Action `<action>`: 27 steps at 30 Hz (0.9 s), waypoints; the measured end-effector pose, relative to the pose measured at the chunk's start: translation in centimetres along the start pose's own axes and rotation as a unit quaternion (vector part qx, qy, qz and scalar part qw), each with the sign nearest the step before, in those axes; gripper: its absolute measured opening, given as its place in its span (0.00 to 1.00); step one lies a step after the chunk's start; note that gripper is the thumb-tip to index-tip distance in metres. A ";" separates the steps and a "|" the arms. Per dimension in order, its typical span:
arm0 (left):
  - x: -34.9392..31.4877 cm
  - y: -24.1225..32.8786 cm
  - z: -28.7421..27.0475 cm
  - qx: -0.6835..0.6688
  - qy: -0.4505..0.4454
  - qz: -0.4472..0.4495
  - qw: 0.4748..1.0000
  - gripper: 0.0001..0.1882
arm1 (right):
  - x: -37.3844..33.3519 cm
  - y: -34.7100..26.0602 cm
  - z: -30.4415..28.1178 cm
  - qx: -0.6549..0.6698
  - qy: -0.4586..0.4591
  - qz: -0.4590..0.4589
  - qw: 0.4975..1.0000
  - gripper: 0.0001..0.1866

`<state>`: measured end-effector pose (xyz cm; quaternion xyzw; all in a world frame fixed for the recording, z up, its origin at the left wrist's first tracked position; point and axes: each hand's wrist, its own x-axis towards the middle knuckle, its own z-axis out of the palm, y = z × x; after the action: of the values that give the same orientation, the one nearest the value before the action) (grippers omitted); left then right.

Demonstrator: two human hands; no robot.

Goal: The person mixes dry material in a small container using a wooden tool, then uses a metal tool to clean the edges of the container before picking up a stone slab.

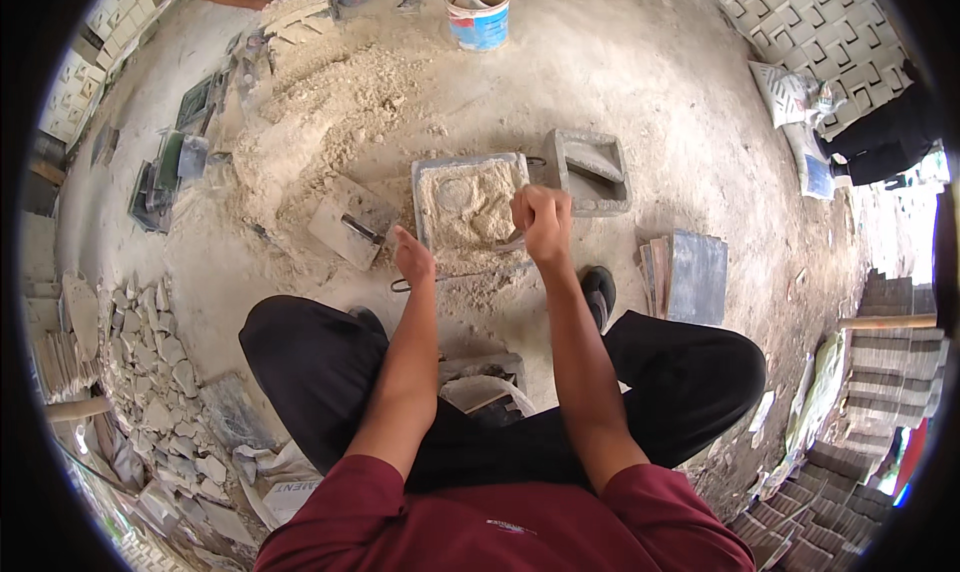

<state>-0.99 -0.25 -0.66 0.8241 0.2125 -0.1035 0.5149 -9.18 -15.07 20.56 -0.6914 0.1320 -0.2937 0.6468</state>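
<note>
A square grey mould frame (pixel 418 204) lies on the ground before me, filled with pale, damp-looking sandy mix (pixel 455 227). A round impression or disc shows in the mix near its far left part. My right hand (pixel 543 222) is closed in a fist over the frame's right side; whatever it may hold is hidden, though a curved grey edge shows just below it. My left hand (pixel 414 256) is beside the frame's near left corner, seen edge-on with fingers stretched out and nothing visible in it. A flat trowel-like board with a dark handle (pixel 360 228) lies left of the frame.
A grey box-like tray (pixel 622 208) stands right of the frame. Loose sandy mix (pixel 345 102) is heaped at the far left. A blue and white bucket (pixel 480 30) stands farther off. Flat plates (pixel 698 277) lean at right; broken pieces (pixel 150 372) lie at left. Another person sits far left.
</note>
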 end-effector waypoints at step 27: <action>1.5 -0.8 -0.2 -0.088 0.153 0.002 0.984 0.45 | -0.7 1.0 6.7 0.087 -0.108 -0.001 0.990 0.19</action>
<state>-0.08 0.63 -1.80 0.7822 0.2956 0.0440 0.5467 -5.64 -9.34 19.54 -0.6602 0.0344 -0.2288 0.7146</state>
